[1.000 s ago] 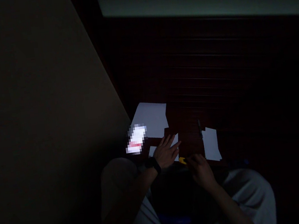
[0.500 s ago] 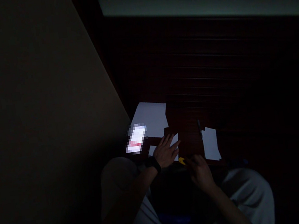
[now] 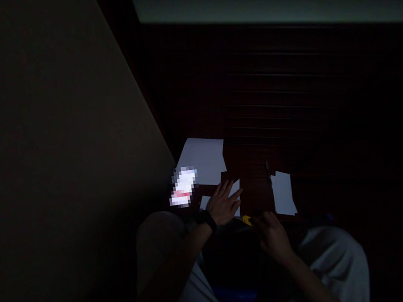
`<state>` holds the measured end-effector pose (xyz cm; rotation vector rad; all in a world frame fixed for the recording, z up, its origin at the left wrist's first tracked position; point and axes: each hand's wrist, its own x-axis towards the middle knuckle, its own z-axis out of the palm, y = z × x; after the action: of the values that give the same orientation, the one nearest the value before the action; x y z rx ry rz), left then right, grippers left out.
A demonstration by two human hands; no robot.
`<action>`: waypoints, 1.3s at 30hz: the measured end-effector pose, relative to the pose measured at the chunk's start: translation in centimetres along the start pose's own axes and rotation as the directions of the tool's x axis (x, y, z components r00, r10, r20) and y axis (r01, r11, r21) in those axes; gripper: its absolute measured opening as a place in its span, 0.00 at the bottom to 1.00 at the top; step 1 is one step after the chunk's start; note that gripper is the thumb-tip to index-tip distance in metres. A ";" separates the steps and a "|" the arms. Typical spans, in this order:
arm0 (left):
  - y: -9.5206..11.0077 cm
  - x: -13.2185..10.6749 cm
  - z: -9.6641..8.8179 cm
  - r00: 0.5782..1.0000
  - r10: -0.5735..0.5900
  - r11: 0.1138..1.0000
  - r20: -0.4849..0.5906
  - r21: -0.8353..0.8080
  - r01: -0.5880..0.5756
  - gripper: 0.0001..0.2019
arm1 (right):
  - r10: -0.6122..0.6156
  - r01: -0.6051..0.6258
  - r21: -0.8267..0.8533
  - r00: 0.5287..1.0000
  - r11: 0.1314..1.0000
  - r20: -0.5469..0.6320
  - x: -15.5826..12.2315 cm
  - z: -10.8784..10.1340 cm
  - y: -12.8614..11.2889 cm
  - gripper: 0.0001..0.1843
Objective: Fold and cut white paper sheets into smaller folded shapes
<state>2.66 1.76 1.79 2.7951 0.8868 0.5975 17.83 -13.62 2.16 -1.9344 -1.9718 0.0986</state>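
Observation:
The scene is very dark. My left hand (image 3: 225, 202) lies flat with fingers spread on a white sheet (image 3: 235, 192) at the near edge of a dark wooden surface (image 3: 293, 108). A black watch sits on that wrist. My right hand (image 3: 272, 236) is closed on a small yellow-tipped tool (image 3: 247, 220), held at the near edge of a dark reddish-brown sheet (image 3: 250, 176). A pen (image 3: 268, 171) lies on that dark sheet's right side.
A larger white paper (image 3: 205, 163) lies behind the left hand, and another white piece (image 3: 283, 193) at the right. A lit phone screen (image 3: 184, 187) glows at the left. A plain wall (image 3: 48, 157) rises on the left. My knees show below.
My right hand with the yellow tool has slid slightly back toward me along the near edge of the dark sheet. The left hand stays flat in place.

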 end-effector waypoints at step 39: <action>-2.8 -3.0 -1.5 0.998 -0.023 0.987 0.053 0.160 0.014 0.24 | 0.048 -0.046 -0.054 0.998 0.997 0.045 0.2 -0.6 -2.3 0.23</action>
<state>-1.60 2.33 1.45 2.9249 0.9892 0.4644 15.79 -13.62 3.45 -2.0302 -1.9774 0.1048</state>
